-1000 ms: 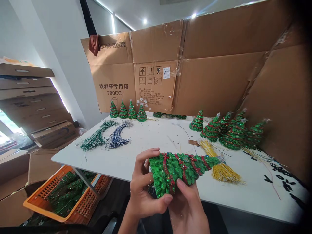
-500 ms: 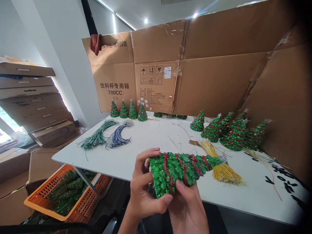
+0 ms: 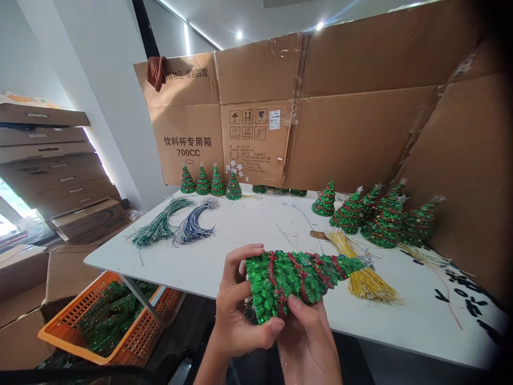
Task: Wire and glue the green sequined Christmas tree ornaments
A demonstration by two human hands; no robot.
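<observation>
Right in front of the person, a green sequinned cone tree (image 3: 292, 283) wound with red tinsel lies on its side in both hands, held in the air above the near edge of the counter (image 3: 224, 256), its pointed tip aimed to the right. The left hand (image 3: 240, 305) has a closed grip around the wide end, with the thumb pressed across the underside. The right hand (image 3: 308, 342) is closed on it too, supporting the tree from below with its fingers against the sequins.

Just beyond the tip, a bundle of yellow wires (image 3: 363, 280) lies on the counter. Down to the left, below the counter, an orange plastic crate (image 3: 68, 350) is heaped with more green trees (image 3: 112, 315). Across the counter, a bundle of green wires (image 3: 160, 227) lies beside a bundle of blue wires (image 3: 192, 227).

Farther back, finished-looking trees (image 3: 380, 219) crowd together on the right, and a row of four small trees (image 3: 208, 182) stands upright on the left. Behind them rises a flattened cardboard carton (image 3: 256, 107) printed "700CC", with a reddish-brown cloth (image 3: 156, 72) draped over its top edge. Flat boxes (image 3: 44, 160) are stacked against the far left wall.
</observation>
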